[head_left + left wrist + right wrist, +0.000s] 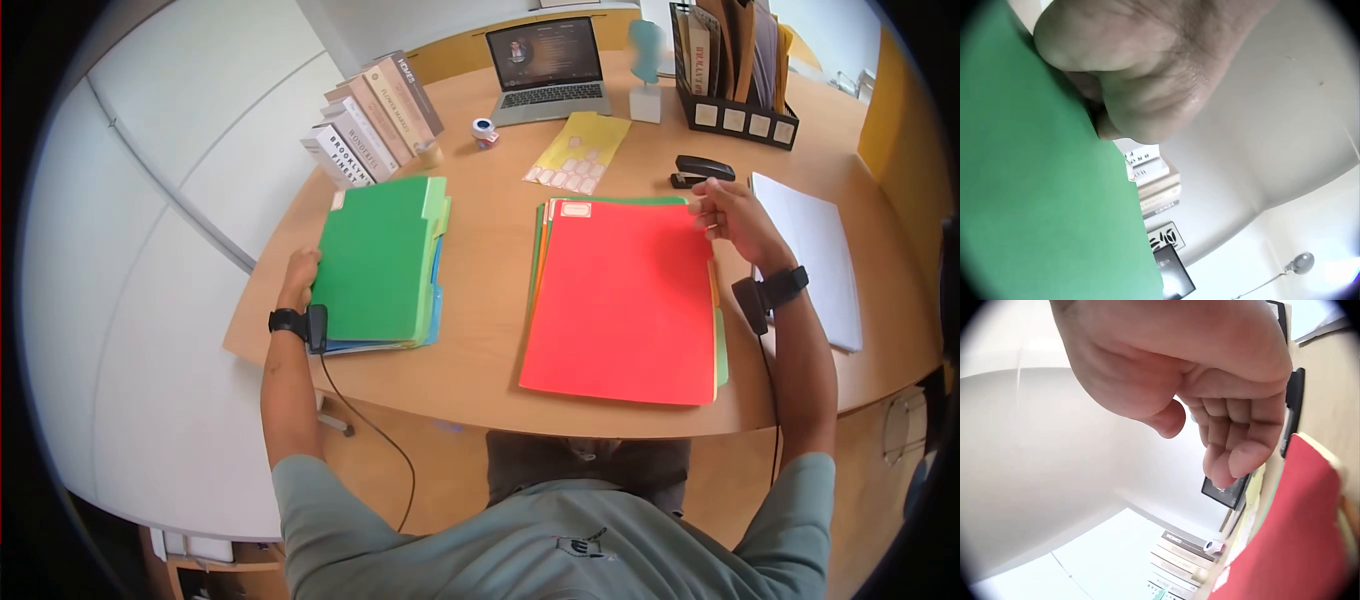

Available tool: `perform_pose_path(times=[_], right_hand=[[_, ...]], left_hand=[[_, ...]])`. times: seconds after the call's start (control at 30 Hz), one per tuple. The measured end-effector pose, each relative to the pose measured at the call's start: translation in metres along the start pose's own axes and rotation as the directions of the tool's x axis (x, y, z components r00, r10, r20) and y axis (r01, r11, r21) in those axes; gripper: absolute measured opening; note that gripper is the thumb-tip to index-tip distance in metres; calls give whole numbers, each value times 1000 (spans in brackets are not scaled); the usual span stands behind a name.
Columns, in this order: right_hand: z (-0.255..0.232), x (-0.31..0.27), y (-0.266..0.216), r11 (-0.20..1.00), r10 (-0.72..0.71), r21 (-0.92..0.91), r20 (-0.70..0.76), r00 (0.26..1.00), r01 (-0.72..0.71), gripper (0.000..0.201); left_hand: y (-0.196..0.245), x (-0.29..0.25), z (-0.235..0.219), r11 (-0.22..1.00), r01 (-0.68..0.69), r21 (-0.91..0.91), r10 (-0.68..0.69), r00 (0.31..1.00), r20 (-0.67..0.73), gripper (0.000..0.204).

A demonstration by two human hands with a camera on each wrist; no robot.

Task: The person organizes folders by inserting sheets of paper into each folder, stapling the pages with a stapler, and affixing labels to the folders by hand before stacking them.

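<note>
At the left of the table lies a stack of folders with a green folder [375, 265] on top and blue edges showing below. My left hand [301, 272] grips the left edge of this green folder; in the left wrist view the fingers curl in at its edge, their tips partly hidden. A red folder [625, 300] tops a second stack in front of me, with green and orange edges beneath it. Over its far right corner hovers my right hand [738, 220], fingers loosely bent and holding nothing, as the right wrist view [1229, 425] also displays.
A black stapler [703, 172] and a pile of white paper [815, 255] lie to the right. Behind stand leaning books [375, 120], a tape roll [485, 130], a yellow label sheet [590, 140], a laptop [550, 100], a blue sculpture [646, 55] and a black file box [740, 125].
</note>
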State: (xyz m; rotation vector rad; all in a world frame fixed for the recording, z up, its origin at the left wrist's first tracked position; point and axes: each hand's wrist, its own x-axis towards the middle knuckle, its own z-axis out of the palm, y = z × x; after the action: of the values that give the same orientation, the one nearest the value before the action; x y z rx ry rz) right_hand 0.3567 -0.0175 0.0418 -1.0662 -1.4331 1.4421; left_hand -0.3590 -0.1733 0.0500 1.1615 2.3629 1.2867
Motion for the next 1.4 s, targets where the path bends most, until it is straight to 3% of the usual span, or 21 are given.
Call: perform_pose_path(times=[0.1, 0.2, 0.3, 0.37, 0.43, 0.5, 0.53, 0.6, 0.63, 0.7, 0.77, 0.83, 0.93, 1.07, 1.23, 1.37, 1.4], right_hand=[[2, -5, 2, 999, 39, -27, -8, 999, -39, 42], [-2, -3, 5, 1000, 18, -3, -8, 1000, -18, 42], [-2, -5, 5, 1000, 27, -5, 0, 1000, -27, 39], [-7, 0, 7, 999, 47, -4, -20, 999, -47, 36], [-6, -3, -2, 996, 72, 59, -35, 997, -70, 35], [-5, -9, -9, 991, 79, 110, -32, 996, -75, 37], [-4, -10, -10, 989, 87, 125, -25, 996, -83, 37], [-4, -11, -13, 987, 99, 128, -11, 995, -97, 40], [-3, -12, -15, 988, 106, 116, -8, 994, -104, 41], [-3, -16, -16, 990, 116, 86, -18, 993, -114, 44], [-6, -18, -21, 994, 101, 42, -44, 994, -99, 45], [-11, -20, -21, 994, 93, 55, -48, 994, -91, 45], [-14, -22, -20, 994, 90, 72, -69, 994, -85, 48], [-15, -20, -19, 995, 99, 27, -62, 993, -97, 51], [-14, -14, -12, 989, 149, -6, -93, 984, -150, 51], [-12, -15, -14, 991, 135, 17, -134, 982, -134, 51], [-12, -13, -13, 987, 131, 111, -132, 983, -116, 48]], left_hand=[[-15, -3, -3, 990, 134, 50, -133, 991, -21, 18], [-38, 5, -1, 984, 177, 27, -176, 984, -29, 20], [-60, 16, -8, 962, 41, 271, -58, 997, 52, 22], [-35, -3, -6, 786, -165, 596, 199, 980, 9, 24], [-43, 16, 9, 708, -360, 608, 500, 863, -70, 26], [-3, 12, 36, 849, -386, 360, 433, 900, -56, 27], [22, 6, 58, 928, -365, 80, 363, 931, 39, 27], [97, -37, 106, 891, -240, -386, 339, 917, 212, 23], [136, -64, 134, 812, -175, -556, 375, 887, 268, 23], [176, -75, 183, 660, -49, -750, 590, 652, 476, 34], [209, -96, 233, 545, 138, -827, 662, 534, 526, 44], [225, -104, 278, 485, 329, -810, 654, 479, 586, 57], [236, -123, 308, 386, 536, -750, 579, 492, 650, 68], [223, -132, 323, 416, 566, -712, 485, 524, 700, 76], [213, -133, 328, 415, 546, -728, 516, 518, 682, 74], [210, -133, 332, 394, 544, -741, 513, 539, 668, 70], [210, -134, 334, 389, 527, -755, 511, 559, 653, 69]])
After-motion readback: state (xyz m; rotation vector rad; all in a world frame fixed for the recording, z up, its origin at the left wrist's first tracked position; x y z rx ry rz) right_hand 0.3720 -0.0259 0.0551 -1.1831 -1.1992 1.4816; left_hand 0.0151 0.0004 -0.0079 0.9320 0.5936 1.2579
